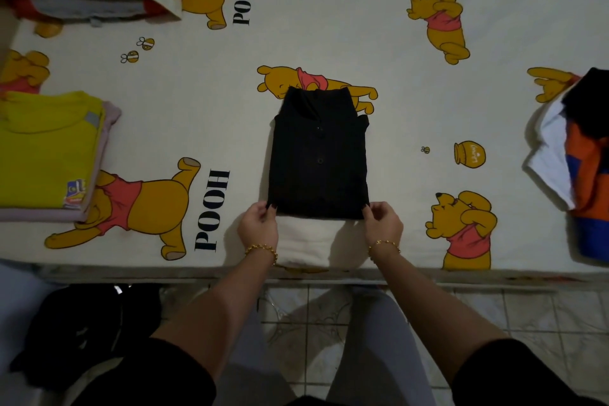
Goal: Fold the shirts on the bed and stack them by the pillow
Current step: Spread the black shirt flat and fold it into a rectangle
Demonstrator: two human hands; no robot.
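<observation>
Black shirt, yellow shirt, cream sheet with yellow bears, orange-blue-white pile.

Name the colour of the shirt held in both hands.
The shirt is black, seen best in the head view.

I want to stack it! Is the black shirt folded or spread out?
Folded. The black shirt is a tidy rectangle, collar at the far end; the left hand and right hand pinch its near corners.
</observation>
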